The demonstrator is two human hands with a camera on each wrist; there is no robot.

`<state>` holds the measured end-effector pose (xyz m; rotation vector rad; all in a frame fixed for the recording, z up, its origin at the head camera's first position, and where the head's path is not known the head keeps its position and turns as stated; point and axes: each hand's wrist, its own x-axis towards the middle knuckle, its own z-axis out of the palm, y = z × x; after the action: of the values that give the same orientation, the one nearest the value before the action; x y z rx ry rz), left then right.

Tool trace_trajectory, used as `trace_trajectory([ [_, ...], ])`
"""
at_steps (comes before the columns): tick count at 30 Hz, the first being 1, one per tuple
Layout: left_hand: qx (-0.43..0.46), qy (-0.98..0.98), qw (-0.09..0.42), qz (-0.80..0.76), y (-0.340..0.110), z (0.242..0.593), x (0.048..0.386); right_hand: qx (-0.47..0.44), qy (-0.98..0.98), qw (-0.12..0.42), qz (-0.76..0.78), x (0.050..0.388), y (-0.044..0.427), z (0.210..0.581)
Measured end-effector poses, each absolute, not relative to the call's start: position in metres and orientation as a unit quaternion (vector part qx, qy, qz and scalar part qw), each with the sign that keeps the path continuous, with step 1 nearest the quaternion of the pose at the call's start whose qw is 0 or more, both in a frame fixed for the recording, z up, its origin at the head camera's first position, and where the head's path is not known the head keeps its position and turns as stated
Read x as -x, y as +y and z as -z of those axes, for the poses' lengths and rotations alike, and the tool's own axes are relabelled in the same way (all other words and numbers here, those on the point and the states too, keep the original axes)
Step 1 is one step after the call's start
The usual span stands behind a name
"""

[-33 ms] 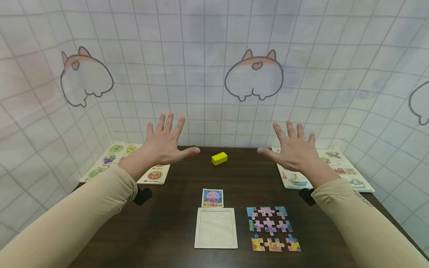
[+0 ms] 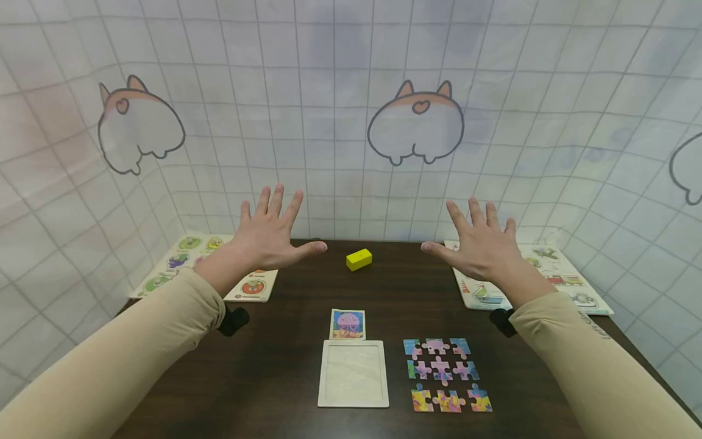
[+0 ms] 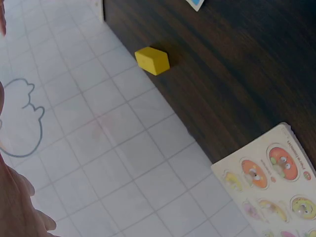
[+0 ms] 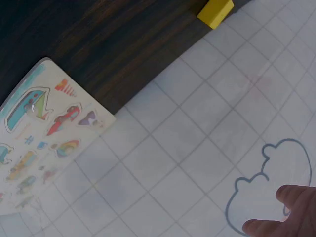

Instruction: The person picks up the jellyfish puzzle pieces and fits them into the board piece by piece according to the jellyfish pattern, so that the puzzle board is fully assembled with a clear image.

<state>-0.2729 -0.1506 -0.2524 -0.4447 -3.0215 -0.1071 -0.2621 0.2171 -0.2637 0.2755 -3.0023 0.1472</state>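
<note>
In the head view my left hand is held up over the far left of the table, fingers straight and spread, holding nothing. My right hand mirrors it on the right, also with fingers spread and nothing in them. A yellow block lies on the table between and below the hands. Closer in, a pale square puzzle frame lies below a small jellyfish picture card. Right of the frame, several jigsaw pieces lie apart in three rows.
A fruit-and-vegetable puzzle board lies at the back left, partly behind the left arm. At the back right is a vehicle puzzle board, partly behind the right hand. A white gridded cloth with cartoon drawings hangs around the dark table.
</note>
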Motion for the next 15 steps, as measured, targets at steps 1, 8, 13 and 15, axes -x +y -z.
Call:
trace_trajectory([
  [1, 0.145, -0.988, 0.041, 0.037, -0.151, 0.253, 0.273, -0.091, -0.993, 0.059, -0.05, 0.262, 0.217, 0.264],
  [8, 0.157, -0.986, 0.029, 0.047, -0.151, 0.266, 0.27, -0.103, -0.992, 0.054, -0.041, 0.26, 0.217, 0.273],
  [13, 0.188, -0.978, 0.008, 0.094, -0.149, 0.296, 0.251, -0.152, -0.984, 0.063, -0.063, 0.253, 0.219, 0.292],
  [15, 0.195, -0.975, -0.011, 0.11, -0.149, 0.311, 0.24, -0.176, -0.979, 0.061, -0.079, 0.25, 0.219, 0.303],
])
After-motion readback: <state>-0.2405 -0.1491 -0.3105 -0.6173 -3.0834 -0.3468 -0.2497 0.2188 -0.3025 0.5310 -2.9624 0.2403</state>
